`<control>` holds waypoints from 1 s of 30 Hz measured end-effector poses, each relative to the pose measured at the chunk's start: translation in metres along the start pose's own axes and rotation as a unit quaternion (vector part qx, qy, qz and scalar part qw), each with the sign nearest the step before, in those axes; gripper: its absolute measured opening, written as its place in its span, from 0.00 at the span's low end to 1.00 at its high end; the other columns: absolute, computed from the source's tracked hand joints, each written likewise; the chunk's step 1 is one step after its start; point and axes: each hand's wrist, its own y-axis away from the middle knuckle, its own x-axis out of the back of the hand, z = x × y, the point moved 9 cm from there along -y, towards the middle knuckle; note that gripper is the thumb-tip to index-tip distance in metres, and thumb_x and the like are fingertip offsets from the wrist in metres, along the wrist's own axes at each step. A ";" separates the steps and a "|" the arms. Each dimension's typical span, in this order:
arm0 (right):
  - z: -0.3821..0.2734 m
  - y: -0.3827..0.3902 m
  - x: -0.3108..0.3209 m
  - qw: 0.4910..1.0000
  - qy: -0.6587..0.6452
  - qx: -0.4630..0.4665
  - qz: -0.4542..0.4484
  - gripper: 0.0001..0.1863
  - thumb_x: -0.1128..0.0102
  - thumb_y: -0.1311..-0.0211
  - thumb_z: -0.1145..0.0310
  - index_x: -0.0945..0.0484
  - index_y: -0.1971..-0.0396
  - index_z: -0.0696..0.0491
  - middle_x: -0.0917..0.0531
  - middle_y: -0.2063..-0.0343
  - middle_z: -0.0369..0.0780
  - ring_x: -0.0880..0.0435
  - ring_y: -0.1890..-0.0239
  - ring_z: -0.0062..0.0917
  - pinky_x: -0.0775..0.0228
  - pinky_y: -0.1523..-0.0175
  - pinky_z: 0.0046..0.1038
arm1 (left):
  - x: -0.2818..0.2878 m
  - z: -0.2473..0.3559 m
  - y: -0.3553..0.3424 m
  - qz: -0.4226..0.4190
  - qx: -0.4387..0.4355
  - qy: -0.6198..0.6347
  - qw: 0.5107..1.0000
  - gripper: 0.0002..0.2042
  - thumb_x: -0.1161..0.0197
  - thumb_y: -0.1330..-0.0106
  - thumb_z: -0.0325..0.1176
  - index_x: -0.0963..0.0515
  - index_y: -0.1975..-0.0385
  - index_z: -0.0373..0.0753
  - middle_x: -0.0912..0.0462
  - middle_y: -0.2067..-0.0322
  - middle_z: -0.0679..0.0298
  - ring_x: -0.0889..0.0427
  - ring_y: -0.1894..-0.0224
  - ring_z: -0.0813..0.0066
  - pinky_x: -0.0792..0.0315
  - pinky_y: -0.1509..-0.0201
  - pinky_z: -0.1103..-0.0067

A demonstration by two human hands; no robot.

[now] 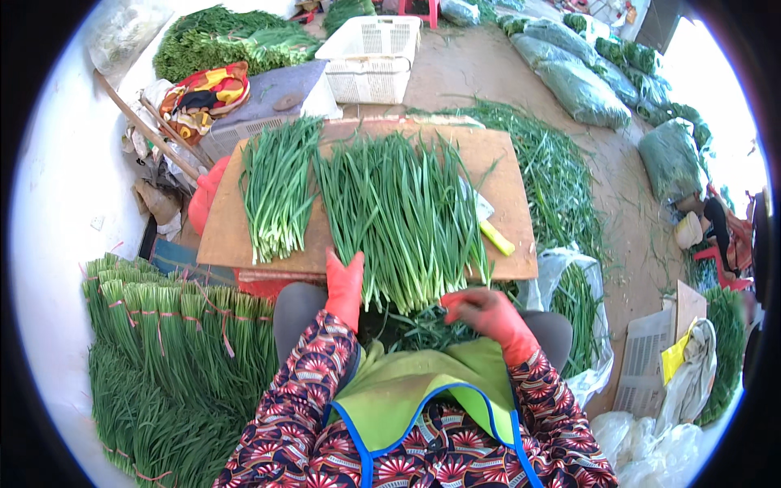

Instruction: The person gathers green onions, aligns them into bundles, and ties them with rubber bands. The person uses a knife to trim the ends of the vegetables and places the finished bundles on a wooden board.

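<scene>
My left hand [345, 285], in a red rubber glove, has its fingers apart at the lower left edge of a wide spread of green chives [394, 215] on a wooden board [512, 203]. My gloved right hand [484, 313] is blurred, fingers partly bent, just below the pale stem ends at the board's front edge. A smaller pile of chives [279, 183] lies on the board's left. A knife with a yellow handle [496, 237] lies at the right, partly under the leaves. Loose leaves [431, 329] sit in my lap below the board.
Tied chive bundles [171, 342] are stacked at lower left. A bag of leaves [573, 325] and leaf litter [561, 179] lie right of the board. Stuffed bags [586, 89] line the right. White crates [366, 73], wooden handles [146, 138] and a red stool [419, 16] are farther back.
</scene>
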 end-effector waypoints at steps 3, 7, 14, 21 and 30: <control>0.020 0.012 -0.066 0.961 0.195 0.008 -0.195 0.18 0.43 0.41 0.63 0.21 0.52 0.55 0.15 0.61 0.43 0.16 0.60 0.28 0.26 0.52 0.28 | -0.027 0.042 0.016 -0.067 0.013 -0.013 0.998 0.24 0.38 0.41 0.32 0.33 0.47 0.28 0.22 0.54 0.55 0.23 0.56 0.67 0.29 0.49 0.73; 0.059 -0.013 -0.122 0.876 0.374 0.043 -0.303 0.24 0.44 0.43 0.57 0.24 0.49 0.54 0.17 0.57 0.46 0.18 0.56 0.37 0.27 0.50 0.33 | -0.017 0.030 0.006 -0.041 0.010 -0.129 0.991 0.34 0.34 0.46 0.41 0.35 0.44 0.24 0.24 0.52 0.45 0.24 0.51 0.56 0.32 0.46 0.70; 0.068 -0.051 -0.119 0.900 0.329 0.057 -0.280 0.28 0.43 0.43 0.56 0.27 0.46 0.60 0.19 0.54 0.50 0.19 0.52 0.38 0.29 0.47 0.34 | -0.016 0.023 0.013 -0.005 0.065 -0.033 0.997 0.38 0.34 0.44 0.38 0.44 0.37 0.25 0.29 0.45 0.48 0.27 0.46 0.60 0.33 0.42 0.72; 0.056 -0.086 -0.133 0.924 0.283 0.100 -0.238 0.25 0.46 0.40 0.60 0.27 0.47 0.59 0.19 0.54 0.49 0.20 0.52 0.40 0.29 0.46 0.34 | -0.015 0.026 0.029 0.008 0.174 0.068 0.982 0.40 0.36 0.41 0.36 0.51 0.34 0.27 0.34 0.41 0.47 0.31 0.42 0.60 0.36 0.40 0.68; 0.013 -0.029 -0.065 0.988 0.058 -0.080 -0.119 0.13 0.45 0.38 0.67 0.19 0.57 0.55 0.15 0.68 0.41 0.16 0.68 0.23 0.24 0.60 0.26 | -0.011 0.034 0.004 -0.081 0.046 -0.140 0.986 0.44 0.33 0.45 0.47 0.47 0.36 0.25 0.35 0.40 0.43 0.30 0.41 0.54 0.37 0.38 0.69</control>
